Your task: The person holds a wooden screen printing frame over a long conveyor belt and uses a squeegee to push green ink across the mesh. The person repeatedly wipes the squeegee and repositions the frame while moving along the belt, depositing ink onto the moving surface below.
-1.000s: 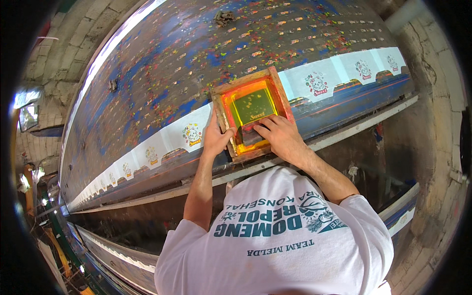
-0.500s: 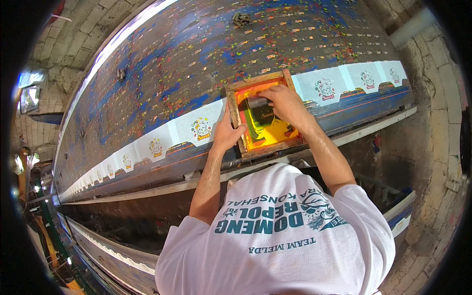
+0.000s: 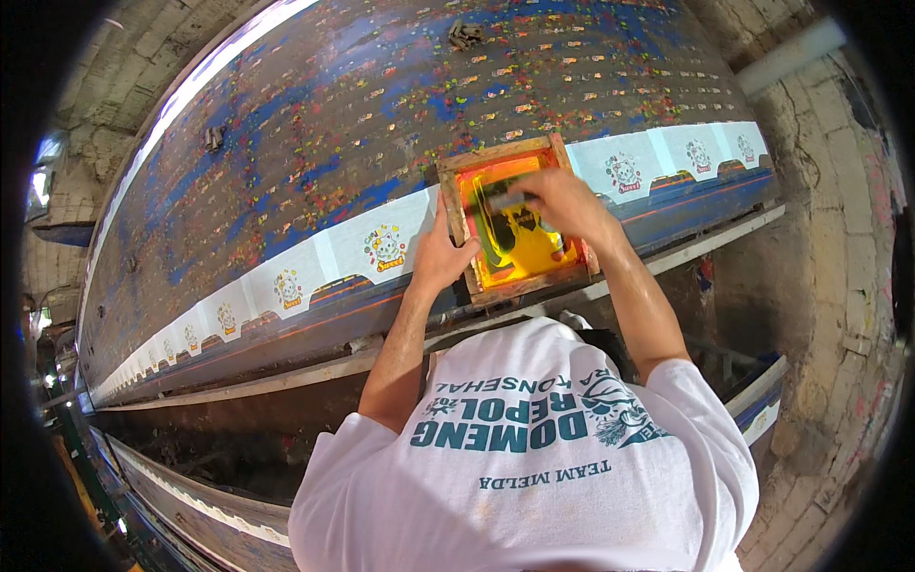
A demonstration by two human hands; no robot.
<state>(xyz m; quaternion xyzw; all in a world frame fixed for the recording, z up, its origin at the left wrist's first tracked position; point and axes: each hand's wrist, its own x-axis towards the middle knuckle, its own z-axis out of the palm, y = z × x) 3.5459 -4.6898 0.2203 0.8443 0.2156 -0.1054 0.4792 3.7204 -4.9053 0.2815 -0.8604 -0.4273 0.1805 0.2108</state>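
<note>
A small wooden screen-printing frame (image 3: 534,288) lies on the long table over a white printed strip. Yellow ink (image 3: 545,255) covers much of its mesh, with a dark patch and orange-red edges. My left hand (image 3: 442,257) grips the frame's left side, thumb over the wood and fingers along the outside. Inside the frame, my right hand (image 3: 564,202) is closed on a squeegee (image 3: 505,198), seen as a blurred greyish bar against the mesh. The fingers cover part of that tool.
White strips with printed cat designs run along the near table edge, left (image 3: 329,253) and right (image 3: 658,160). The dark tabletop (image 3: 381,124) is speckled with paint. A small dark lump (image 3: 465,36) sits on its far part. A pale rail (image 3: 686,250) borders the near side.
My right hand and the squeegee have shifted slightly right and nearer inside the frame. More yellow shows over the dark patch. My left hand keeps its hold; the view has turned a little.
</note>
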